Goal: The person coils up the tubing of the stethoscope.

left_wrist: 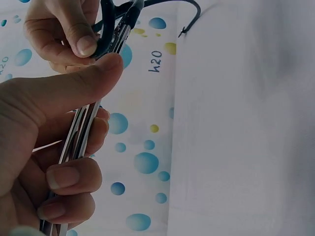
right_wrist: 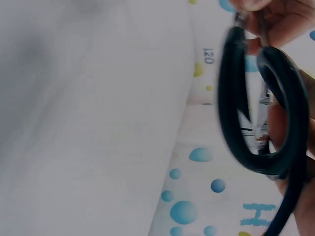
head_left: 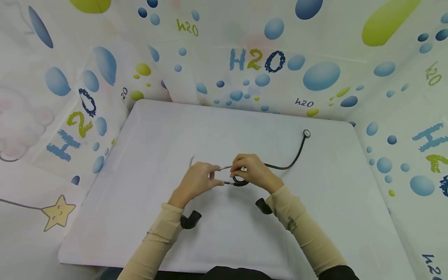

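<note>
A stethoscope with black tubing (head_left: 291,165) is held above the white table by both hands. My left hand (head_left: 198,179) grips its silver ear tubes (left_wrist: 81,132), the thumb on one side and curled fingers round the other. One ear tip (head_left: 193,157) sticks out beyond that hand on the left. My right hand (head_left: 257,171) pinches the black tubing near the ear tubes, where it bends into a loop (right_wrist: 231,108). From there the tubing runs right to the round chest piece (head_left: 307,133), lying on the table. The right fingertips are partly hidden behind the loop in the right wrist view.
A white table (head_left: 168,132) spreads under the hands, its far edge along a wall sheet (head_left: 217,46) printed with bubbles and letters. Dark curved pieces (head_left: 191,219) sit by both wrists. Similar printed sheets stand at the left and right sides.
</note>
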{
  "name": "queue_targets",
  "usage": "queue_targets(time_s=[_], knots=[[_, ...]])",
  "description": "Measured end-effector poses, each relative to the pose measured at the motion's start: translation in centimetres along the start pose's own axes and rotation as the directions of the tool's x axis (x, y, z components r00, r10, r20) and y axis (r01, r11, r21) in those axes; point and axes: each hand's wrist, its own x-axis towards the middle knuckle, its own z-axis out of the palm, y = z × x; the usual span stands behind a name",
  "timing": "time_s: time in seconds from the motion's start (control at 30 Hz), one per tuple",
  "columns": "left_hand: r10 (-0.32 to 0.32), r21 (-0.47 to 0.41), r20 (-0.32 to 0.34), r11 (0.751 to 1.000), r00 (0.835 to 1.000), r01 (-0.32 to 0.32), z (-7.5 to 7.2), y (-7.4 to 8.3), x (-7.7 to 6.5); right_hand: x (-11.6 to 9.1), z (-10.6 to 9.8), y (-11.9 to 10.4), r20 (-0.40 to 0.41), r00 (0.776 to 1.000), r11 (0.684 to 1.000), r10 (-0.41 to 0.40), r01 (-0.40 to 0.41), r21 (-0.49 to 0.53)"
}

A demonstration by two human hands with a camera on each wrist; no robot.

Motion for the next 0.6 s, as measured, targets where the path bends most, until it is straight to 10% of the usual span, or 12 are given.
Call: queue_targets(time_s=[0.23,0.6], knots=[[-0.005,-0.022,-0.003,1.000,1.000,0.005,-0.03,-0.28,-0.01,-0.31,0.34,0.27,-0.125,0.991,0.996,-0.057,0.048,-0.078],[-0.026,-0.060,0.003,0.998,1.000,0.027,-0.37,-0.41,-0.18,-0.42,-0.43,0.20,0.000,0.999,0.992,-0.035,0.035,0.122]])
